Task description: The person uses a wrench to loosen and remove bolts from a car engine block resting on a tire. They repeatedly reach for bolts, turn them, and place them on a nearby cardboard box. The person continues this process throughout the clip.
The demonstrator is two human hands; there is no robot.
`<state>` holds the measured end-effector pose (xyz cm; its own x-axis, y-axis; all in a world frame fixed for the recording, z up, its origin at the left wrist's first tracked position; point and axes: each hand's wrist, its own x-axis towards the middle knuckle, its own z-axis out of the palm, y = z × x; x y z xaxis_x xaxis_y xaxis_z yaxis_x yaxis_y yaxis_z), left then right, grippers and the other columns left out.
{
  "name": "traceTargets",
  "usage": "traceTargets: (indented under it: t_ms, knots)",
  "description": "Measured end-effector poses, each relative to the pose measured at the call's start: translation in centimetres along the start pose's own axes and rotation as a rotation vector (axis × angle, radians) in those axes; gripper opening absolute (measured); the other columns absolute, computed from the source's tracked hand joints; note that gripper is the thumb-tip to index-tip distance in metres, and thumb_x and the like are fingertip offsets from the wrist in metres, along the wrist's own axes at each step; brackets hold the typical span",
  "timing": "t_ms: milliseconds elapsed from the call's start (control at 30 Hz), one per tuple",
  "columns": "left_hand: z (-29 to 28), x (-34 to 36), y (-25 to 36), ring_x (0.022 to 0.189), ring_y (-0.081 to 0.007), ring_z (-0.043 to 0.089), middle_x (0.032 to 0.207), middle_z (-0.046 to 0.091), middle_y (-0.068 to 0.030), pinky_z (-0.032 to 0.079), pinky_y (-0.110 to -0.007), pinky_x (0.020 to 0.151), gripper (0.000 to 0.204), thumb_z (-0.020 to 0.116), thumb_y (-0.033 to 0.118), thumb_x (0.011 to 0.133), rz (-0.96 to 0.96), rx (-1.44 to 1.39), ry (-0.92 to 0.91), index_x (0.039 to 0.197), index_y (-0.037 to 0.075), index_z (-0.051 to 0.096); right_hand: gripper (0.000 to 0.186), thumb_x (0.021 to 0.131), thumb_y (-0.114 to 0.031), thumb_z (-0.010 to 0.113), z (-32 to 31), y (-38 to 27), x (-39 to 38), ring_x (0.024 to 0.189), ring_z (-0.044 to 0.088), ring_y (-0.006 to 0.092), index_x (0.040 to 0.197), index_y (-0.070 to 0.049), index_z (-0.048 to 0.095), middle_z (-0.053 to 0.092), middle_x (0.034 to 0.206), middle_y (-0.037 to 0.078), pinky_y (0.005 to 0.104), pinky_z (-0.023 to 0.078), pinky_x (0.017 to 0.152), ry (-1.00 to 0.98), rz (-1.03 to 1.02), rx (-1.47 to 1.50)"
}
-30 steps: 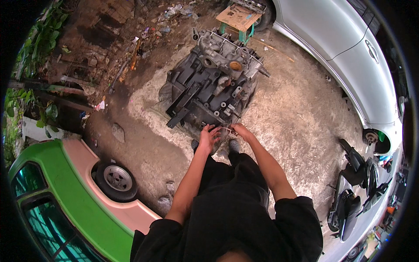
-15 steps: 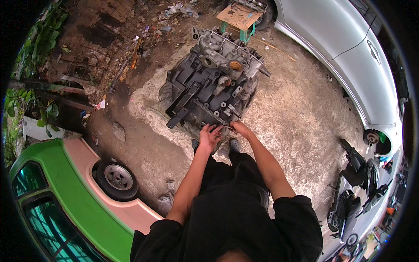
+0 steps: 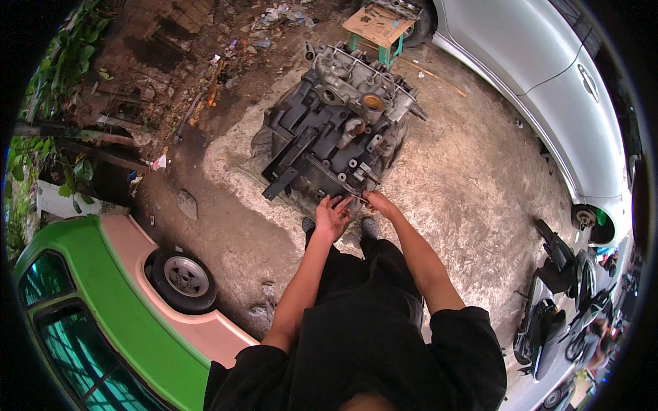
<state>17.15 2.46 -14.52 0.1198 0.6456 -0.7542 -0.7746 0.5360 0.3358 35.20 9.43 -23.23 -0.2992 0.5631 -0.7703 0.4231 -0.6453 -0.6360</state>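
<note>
A greasy car engine (image 3: 322, 140) rests on the ground in front of me, its dark block nearest and its grey metal castings on the far side. At its near edge, my left hand (image 3: 332, 218) has its fingers spread, the tips touching or just beside the block. My right hand (image 3: 379, 203) is closed at the near right corner of the engine. A thin metal tool (image 3: 360, 199) pokes out of its fingers toward the left; its exact kind is too small to make out. Dark cloth or sheeting (image 3: 257, 147) shows under the engine's edges.
A low table with green legs (image 3: 376, 26) stands behind the engine. A silver car (image 3: 521, 51) is at right, with a motorbike (image 3: 541, 315) below it. The green car (image 3: 103, 274) is at lower left. Litter (image 3: 281, 14) lies on the soil at far left.
The engine sits slightly further right and lower in the picture. Both hands stay at its near edge, nearly unmoved. A person has come into view by the motorbikes at the right rim.
</note>
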Motion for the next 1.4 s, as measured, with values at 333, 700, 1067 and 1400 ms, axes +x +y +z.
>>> traceTargets:
  t_ms: [333, 700, 1067, 1400]
  knots:
    - [-0.6, 0.4, 0.7, 0.079, -0.0211, 0.05, 0.127, 0.058, -0.0164, 0.04, -0.039, 0.082, 0.056, 0.031, 0.044, 0.098, -0.003, 0.049, -0.022, 0.137, 0.004, 0.029, 0.024, 0.097, -0.021, 0.043, 1.9, -1.6, -7.2, 0.066, 0.06, 0.017, 0.101, -0.001, 0.055, 0.061, 0.082, 0.005, 0.0319, 0.048, 0.055, -0.066, -0.029, 0.166]
    - [-1.6, -0.6, 3.6, 0.1, -0.0232, 0.05, 0.129, 0.057, -0.0129, 0.034, -0.043, 0.094, 0.055, 0.023, 0.047, 0.1, 0.034, 0.366, -0.047, 0.134, 0.005, 0.035, 0.017, 0.097, -0.019, 0.049, 4.8, -5.9, -9.0, 0.069, 0.061, 0.017, 0.1, -0.005, 0.06, 0.063, 0.08, 0.004, 0.0322, 0.05, 0.065, -0.326, 0.104, 0.732]
    - [-2.3, -0.8, 2.3, 0.097, -0.022, 0.051, 0.124, 0.06, -0.0123, 0.038, -0.041, 0.089, 0.053, 0.026, 0.044, 0.1, 0.036, 0.337, -0.027, 0.134, 0.005, 0.037, 0.021, 0.093, -0.022, 0.042, 2.6, 0.6, -5.0, 0.059, 0.047, 0.0127, 0.09, -0.01, 0.059, 0.052, 0.068, -0.001, 0.0278, 0.035, 0.053, -0.186, 0.048, 0.338]
    - [-0.9, 0.3, 0.6, 0.092, -0.0214, 0.052, 0.125, 0.059, -0.0117, 0.042, -0.039, 0.083, 0.051, 0.031, 0.04, 0.1, 0.061, 0.236, -0.025, 0.136, 0.004, 0.033, 0.025, 0.088, -0.02, 0.043, -0.6, 0.8, -0.9, 0.065, 0.047, 0.0146, 0.082, -0.003, 0.061, 0.053, 0.07, 0.003, 0.0287, 0.037, 0.059, -0.093, -0.091, 0.043]
